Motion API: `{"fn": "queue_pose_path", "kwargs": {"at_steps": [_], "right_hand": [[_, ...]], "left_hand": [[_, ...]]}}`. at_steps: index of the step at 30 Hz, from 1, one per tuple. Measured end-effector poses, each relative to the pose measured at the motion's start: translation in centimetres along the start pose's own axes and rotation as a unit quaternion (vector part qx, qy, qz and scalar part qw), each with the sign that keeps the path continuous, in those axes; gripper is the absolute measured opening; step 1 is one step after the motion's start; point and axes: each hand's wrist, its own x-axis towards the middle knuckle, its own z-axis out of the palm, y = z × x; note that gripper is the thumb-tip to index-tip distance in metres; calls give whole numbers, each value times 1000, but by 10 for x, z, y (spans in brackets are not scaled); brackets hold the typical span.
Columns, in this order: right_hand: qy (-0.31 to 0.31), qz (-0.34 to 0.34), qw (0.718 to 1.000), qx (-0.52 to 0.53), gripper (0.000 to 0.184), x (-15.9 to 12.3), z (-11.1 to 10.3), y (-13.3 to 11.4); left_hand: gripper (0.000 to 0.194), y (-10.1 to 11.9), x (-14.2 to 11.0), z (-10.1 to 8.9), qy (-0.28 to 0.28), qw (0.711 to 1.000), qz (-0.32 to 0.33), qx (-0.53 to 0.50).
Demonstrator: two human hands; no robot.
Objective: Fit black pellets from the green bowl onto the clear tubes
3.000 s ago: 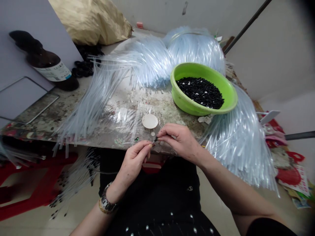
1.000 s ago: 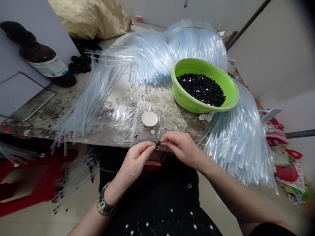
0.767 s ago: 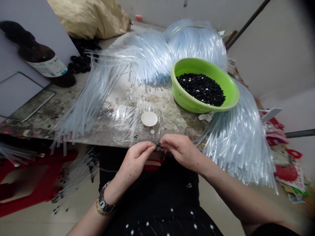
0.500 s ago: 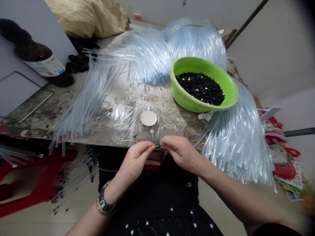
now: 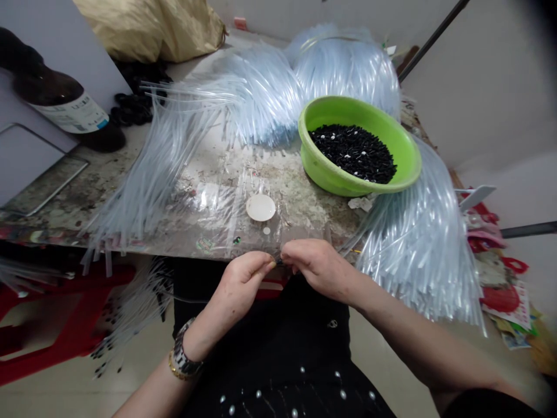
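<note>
My left hand point(image 5: 240, 283) is closed in a pinch at the table's front edge. A thin tube point(image 5: 191, 301) trails out to the left behind it, over my lap. Facing it, my right hand point(image 5: 319, 268) pinches a small black sleeve-like piece, mostly hidden by the fingers. The fingertips of both hands almost meet, with a bit of dark material point(image 5: 278, 262) between them. Just beyond stands a small white dish point(image 5: 260, 207). Farther right, a green basin point(image 5: 328, 174) holds a heap of small black pieces point(image 5: 354, 152) with a few white bits among them.
Bundles of clear tubes lie at the back point(image 5: 343, 72), at the left point(image 5: 152, 168) and over the right edge point(image 5: 422, 249). A brown bottle point(image 5: 65, 107) is at left. Black-tipped tubes point(image 5: 134, 319) hang by a red stool point(image 5: 65, 331).
Both hands stay together at the table edge. The right hand has drawn lower and its fingers have curled round the black piece, which shows less now. The view has shifted slightly.
</note>
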Motion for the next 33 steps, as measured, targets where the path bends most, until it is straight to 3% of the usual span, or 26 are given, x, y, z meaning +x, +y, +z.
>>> {"fn": "queue_pose_path", "kwargs": {"at_steps": [6, 9, 16, 21, 27, 30, 33], "right_hand": [[-4, 14, 1000, 25, 23, -1, 5, 4], [27, 51, 995, 85, 20, -2, 11, 6], [144, 165, 914, 341, 11, -3, 32, 3], [207, 134, 911, 330, 11, -9, 46, -3], [294, 150, 865, 378, 8, -19, 58, -1], [306, 179, 831, 429, 8, -23, 60, -1], [303, 195, 814, 456, 21, -28, 58, -1]], "left_hand": [[23, -1, 1, 1, -6, 1000, -21, -10], [22, -2, 1, 0, -5, 999, -38, -33], [19, 7, 5, 0, 49, 982, -98, -153], [39, 21, 7, 8, 75, 961, -116, -239], [50, 19, 7, 16, 35, 980, -88, -173], [57, 13, 6, 23, -13, 982, -103, -156], [60, 10, 6, 30, -46, 981, -111, -153]]}}
